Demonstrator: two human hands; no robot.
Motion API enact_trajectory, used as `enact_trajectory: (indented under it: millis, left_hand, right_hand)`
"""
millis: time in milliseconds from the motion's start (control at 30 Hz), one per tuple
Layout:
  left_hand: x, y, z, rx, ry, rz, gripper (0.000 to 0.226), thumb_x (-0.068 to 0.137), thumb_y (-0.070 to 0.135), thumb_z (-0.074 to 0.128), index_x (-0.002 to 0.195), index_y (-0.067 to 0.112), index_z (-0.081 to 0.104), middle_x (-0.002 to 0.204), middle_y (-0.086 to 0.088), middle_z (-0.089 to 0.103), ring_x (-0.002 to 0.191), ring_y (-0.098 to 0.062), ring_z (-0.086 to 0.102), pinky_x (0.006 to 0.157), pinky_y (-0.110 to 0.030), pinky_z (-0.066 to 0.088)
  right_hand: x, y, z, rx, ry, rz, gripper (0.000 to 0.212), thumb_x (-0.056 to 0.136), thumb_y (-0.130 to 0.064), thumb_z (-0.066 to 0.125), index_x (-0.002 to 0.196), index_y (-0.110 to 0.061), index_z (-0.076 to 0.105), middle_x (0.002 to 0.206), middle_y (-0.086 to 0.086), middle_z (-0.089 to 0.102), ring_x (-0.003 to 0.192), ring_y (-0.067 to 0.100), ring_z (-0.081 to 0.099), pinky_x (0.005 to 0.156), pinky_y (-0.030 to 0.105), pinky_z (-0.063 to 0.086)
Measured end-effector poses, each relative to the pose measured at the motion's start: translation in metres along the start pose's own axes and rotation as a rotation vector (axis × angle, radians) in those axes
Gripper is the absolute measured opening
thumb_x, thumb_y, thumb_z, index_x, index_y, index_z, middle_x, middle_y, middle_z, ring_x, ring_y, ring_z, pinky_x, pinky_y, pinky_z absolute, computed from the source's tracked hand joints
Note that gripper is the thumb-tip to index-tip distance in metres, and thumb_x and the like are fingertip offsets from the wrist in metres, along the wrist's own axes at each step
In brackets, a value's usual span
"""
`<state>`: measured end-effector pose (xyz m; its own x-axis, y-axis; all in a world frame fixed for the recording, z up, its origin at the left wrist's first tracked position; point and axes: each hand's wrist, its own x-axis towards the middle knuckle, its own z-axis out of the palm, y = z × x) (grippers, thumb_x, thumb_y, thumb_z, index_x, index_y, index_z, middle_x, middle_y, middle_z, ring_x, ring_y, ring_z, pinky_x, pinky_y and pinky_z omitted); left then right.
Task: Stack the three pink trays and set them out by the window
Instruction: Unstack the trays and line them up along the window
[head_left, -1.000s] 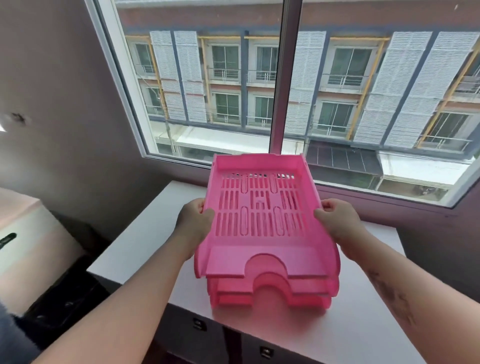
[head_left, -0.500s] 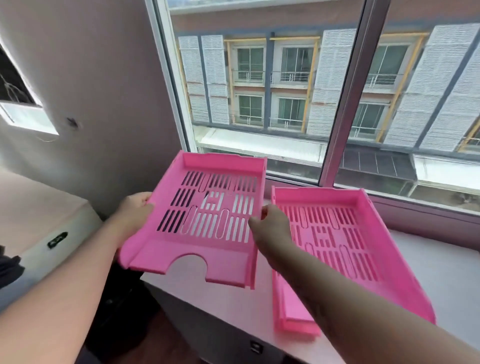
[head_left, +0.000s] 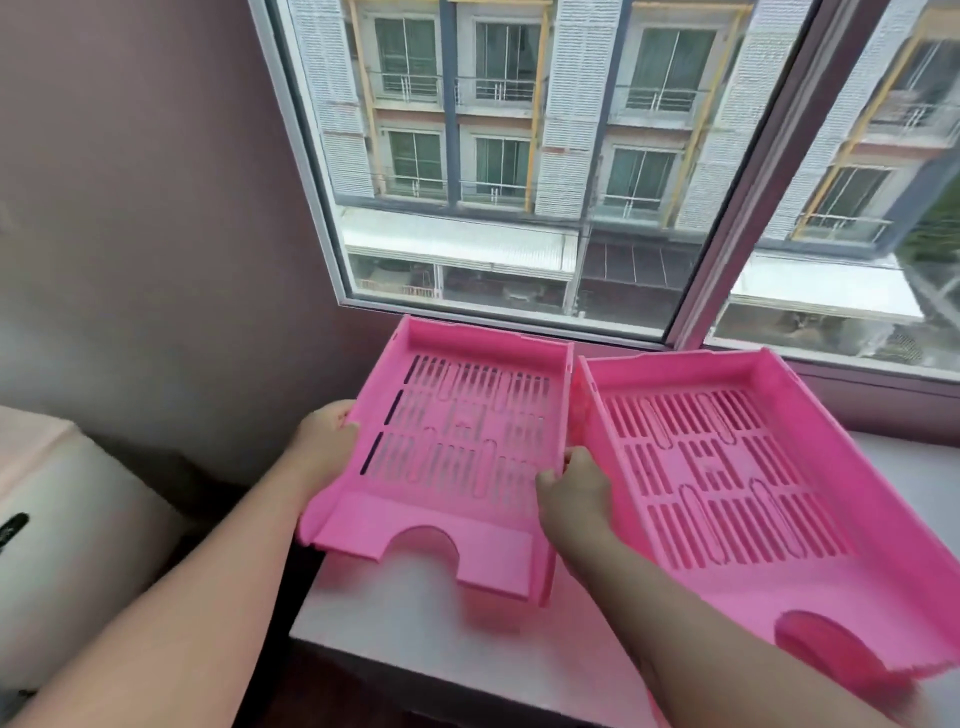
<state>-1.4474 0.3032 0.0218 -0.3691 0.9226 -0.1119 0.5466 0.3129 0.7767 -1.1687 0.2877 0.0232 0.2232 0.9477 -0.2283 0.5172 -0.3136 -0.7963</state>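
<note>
Your left hand (head_left: 324, 441) grips the left wall of a pink tray (head_left: 452, 457), fingers curled over its rim. Your right hand (head_left: 571, 493) is closed on the same tray's right wall, so both hands are clamped on it, one at each side. A second ago this tray sat on top of one stack in front of you; you have since lifted it off and swung it left, and it now hangs low over the left end of the white counter (head_left: 415, 623), just beside the right-hand tray (head_left: 737, 478). This looks like laying the trays out in a row under the window (head_left: 519, 156), so the stacking step is probably done.

Count: two pink trays show clearly, side by side, near the glass. The third is presumably nested under the right-hand one, where a darker pink shows through the front notch, though you cannot be sure. Two hands, one counter, one window.
</note>
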Motion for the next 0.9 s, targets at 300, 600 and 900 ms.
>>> enact_trajectory:
  millis: [300,600,900]
  left_hand:
    - [0.013,-0.026,0.022,0.041,-0.039,0.005,0.024,0.093,0.008,0.048,0.108,0.012,0.066,0.098,-0.012,0.071,0.093,-0.033,0.064,0.076,-0.037,0.048]
    - [0.026,0.044,0.006,-0.049,0.167,0.072,0.046,0.09,0.028,0.06,0.132,0.008,0.055,0.132,-0.012,0.062,0.117,-0.026,0.059,0.097,-0.034,0.042]
    - [-0.017,0.181,0.081,-0.048,0.045,0.329,0.04,0.092,0.034,0.057,0.126,0.014,0.058,0.104,0.005,0.059,0.091,-0.012,0.056,0.065,-0.018,0.039]
  right_hand:
    - [0.01,0.016,0.023,-0.065,0.053,-0.014,0.026,0.096,-0.01,0.044,0.12,-0.002,0.047,0.108,0.02,0.06,0.084,0.025,0.05,0.074,0.035,0.04]
    - [0.014,-0.041,-0.038,-0.249,0.055,-0.378,0.045,0.095,-0.015,0.05,0.138,-0.002,0.042,0.109,0.015,0.065,0.082,0.025,0.06,0.063,0.03,0.045]
    - [0.061,-0.022,-0.197,-0.367,0.339,-0.357,0.022,0.093,-0.02,0.05,0.108,-0.006,0.06,0.095,0.012,0.065,0.074,0.027,0.054,0.066,0.033,0.043]
